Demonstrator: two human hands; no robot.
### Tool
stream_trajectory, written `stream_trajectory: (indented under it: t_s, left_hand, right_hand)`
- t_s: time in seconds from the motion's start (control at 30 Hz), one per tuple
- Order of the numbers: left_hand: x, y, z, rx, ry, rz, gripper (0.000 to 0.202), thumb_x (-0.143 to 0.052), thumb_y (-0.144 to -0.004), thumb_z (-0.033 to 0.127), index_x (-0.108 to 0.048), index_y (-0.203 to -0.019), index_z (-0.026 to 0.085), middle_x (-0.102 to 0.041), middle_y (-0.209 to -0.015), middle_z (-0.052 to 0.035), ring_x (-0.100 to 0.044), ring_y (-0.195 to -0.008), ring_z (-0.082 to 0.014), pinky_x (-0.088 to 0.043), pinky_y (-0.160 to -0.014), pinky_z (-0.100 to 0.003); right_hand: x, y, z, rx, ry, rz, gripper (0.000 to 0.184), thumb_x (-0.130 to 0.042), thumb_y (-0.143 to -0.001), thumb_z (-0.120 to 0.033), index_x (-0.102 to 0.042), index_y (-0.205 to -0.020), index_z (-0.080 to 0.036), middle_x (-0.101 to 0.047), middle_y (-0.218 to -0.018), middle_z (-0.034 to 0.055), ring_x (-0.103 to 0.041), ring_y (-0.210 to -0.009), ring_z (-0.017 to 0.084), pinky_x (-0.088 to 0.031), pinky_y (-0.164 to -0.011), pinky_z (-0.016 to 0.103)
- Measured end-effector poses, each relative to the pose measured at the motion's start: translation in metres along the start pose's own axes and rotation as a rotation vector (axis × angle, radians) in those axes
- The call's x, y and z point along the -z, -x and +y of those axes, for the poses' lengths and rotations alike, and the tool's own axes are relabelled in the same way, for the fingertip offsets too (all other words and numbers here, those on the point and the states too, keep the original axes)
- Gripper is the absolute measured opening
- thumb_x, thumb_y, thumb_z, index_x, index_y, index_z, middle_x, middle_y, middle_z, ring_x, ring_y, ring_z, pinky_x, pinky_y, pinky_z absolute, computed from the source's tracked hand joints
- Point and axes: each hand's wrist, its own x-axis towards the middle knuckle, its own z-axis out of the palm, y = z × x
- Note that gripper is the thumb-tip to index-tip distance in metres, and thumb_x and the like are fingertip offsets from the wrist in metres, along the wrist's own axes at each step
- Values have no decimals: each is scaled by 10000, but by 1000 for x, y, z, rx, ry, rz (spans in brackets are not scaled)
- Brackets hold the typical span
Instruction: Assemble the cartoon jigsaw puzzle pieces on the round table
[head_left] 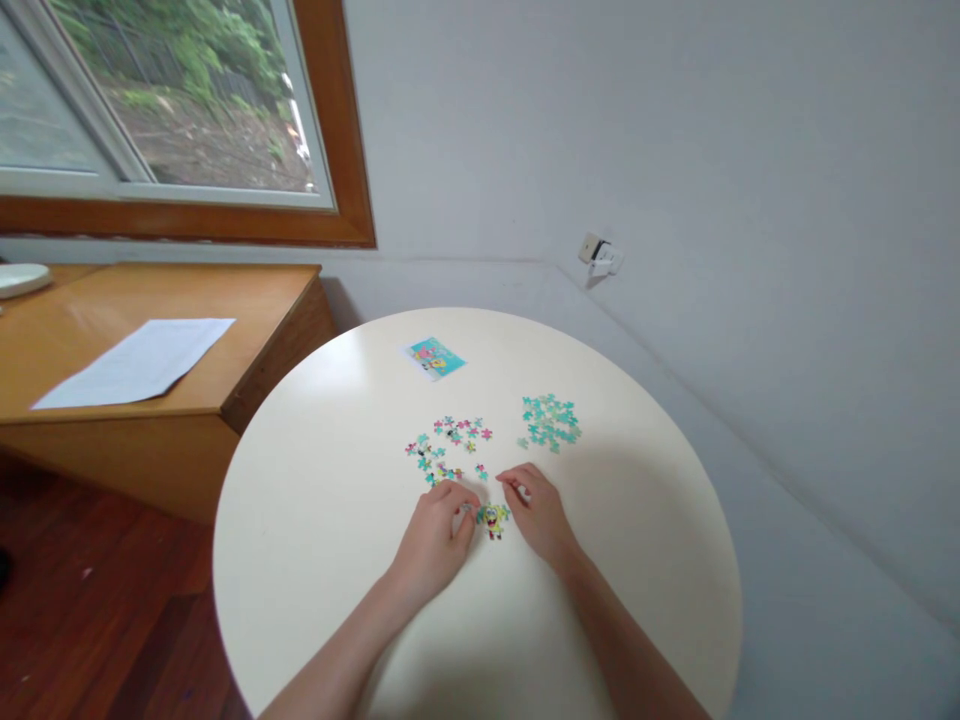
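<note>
SpongeBob jigsaw cluster (493, 519) lay on the near side of loose jigsaw pieces (487, 434), between curled left hand (433, 532) and curled right hand (545, 517), pinching couldn't be told; probably light, stiff, best gripped by edges.

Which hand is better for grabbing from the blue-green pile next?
Probably the right hand: it's nearer the blue-green pile, while the left hand is left of the yellow pieces.

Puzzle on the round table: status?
Left hand, right hand flanking the yellow joined section; grips unclear. Teal pieces loose, beyond right hand. Stray piece just beyond section; no obstruction visible.
</note>
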Motion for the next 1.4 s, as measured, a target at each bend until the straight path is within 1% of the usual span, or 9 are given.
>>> stream_trajectory:
  t_s: [0.27, 0.53, 0.73, 0.83, 0.97, 1.1, 1.2, 1.3, 1.4]
  left_hand:
    - [-5, 0, -3, -3, 32, 32, 176, -455, -763, 93, -615, -764, 168, -624, -795, -50, -572, -758, -159, -454, -731, -283]
    - [1, -4, -1, -12, -43, 76, 163, -465, -771, 104, -616, -786, 164, -626, -816, -49, -570, -734, -150, -460, -730, -284]
    - [14, -5, 12, -48, -204, 23, 179, -455, -799, 139, -626, -842, 169, -631, -863, -66, -580, -798, -182, -454, -739, -301]
    - [21, -11, 13, -79, -309, -27, 188, -449, -804, 147, -628, -856, 170, -629, -845, -68, -581, -771, -182, -447, -721, -295]
    - [25, -24, -3, -121, -344, -21, 223, -412, -801, 109, -626, -836, 157, -622, -814, -69, -569, -706, -165, -443, -682, -281]
    - [21, -33, -29, -170, -270, 120, 210, -408, -829, 149, -616, -808, 171, -605, -749, -41, -552, -712, -152, -434, -690, -267]
    - [19, -37, -44, -121, -175, 196, 194, -421, -823, 160, -613, -793, 167, -597, -720, -23, -533, -666, -128, -424, -642, -240]
    - [23, -39, -51, -83, -111, 233, 187, -427, -813, 163, -615, -819, 160, -599, -723, -18, -522, -647, -116, -417, -618, -228]
    - [26, -39, -50, -83, -92, 213, 189, -426, -815, 173, -615, -816, 162, -599, -723, -18, -519, -646, -112, -420, -622, -228]
  right_hand:
    - [1, 2, 1, -67, -27, 92, 203, -438, -775, -174, -637, -808, -190, -615, -778, 55, -563, -640, 147, -482, -578, 265]
    - [-1, -2, 9, -90, -63, 184, 230, -416, -770, -192, -638, -828, -173, -603, -798, 59, -564, -675, 148, -480, -585, 265]
    - [4, -2, 15, -84, -37, 255, 239, -399, -772, -184, -637, -793, -171, -607, -813, 69, -565, -704, 154, -482, -593, 272]
    - [9, -3, 21, -80, -5, 264, 242, -402, -768, -176, -642, -800, -172, -610, -822, 71, -566, -703, 154, -487, -596, 277]
    - [12, -4, 30, -67, 33, 188, 195, -479, -739, -206, -660, -809, -180, -616, -820, 65, -575, -697, 156, -498, -611, 287]
    - [8, -3, 35, -19, 94, 91, 149, -572, -713, -256, -680, -801, -203, -624, -831, 55, -585, -734, 165, -500, -663, 300]
    - [7, -3, 37, -16, 121, 62, 149, -604, -700, -271, -685, -807, -206, -623, -850, 53, -589, -764, 171, -496, -671, 300]
    - [9, -4, 38, -32, 126, 34, 119, -604, -695, -242, -681, -777, -204, -618, -817, 46, -589, -759, 172, -491, -678, 304]
    - [11, -6, 37, -49, 126, 10, 93, -585, -693, -204, -670, -732, -209, -612, -786, 33, -585, -759, 171, -484, -690, 306]
